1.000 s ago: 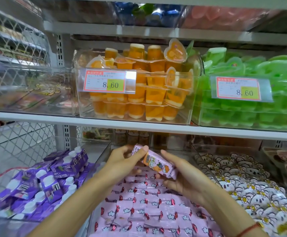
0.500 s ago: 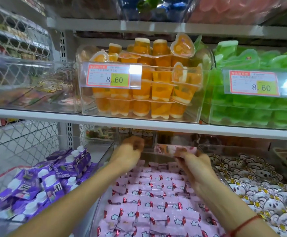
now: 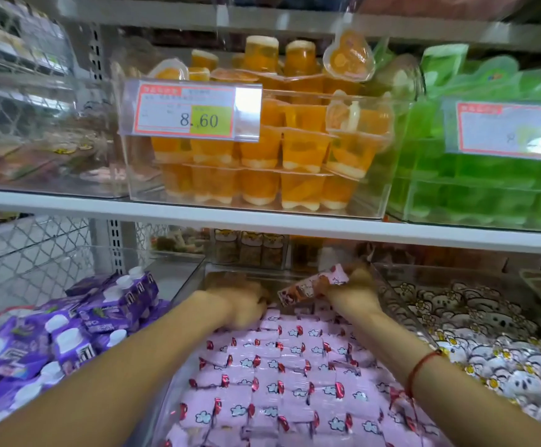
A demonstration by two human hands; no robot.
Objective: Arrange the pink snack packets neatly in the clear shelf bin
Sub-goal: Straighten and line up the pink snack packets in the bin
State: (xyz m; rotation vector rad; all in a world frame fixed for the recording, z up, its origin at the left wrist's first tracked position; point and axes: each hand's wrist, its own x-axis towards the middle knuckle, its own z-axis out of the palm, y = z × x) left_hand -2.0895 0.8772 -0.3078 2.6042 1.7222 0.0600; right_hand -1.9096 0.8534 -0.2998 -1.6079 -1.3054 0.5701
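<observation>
— Where were the packets (image 3: pixel 282 379) found?
— They were laid in rows in the clear bin (image 3: pixel 401 304) on the lower shelf. One packet (image 3: pixel 314 285) was held tilted above the back rows.

— By which hand?
— It was gripped by the right hand (image 3: pixel 354 283). The left hand (image 3: pixel 241 301) was lowered onto the back packets; whether it was curled or flat could not be told through the blur.

— What was seen beside the bin?
— Purple pouches (image 3: pixel 69 333) were seen to its left.
</observation>
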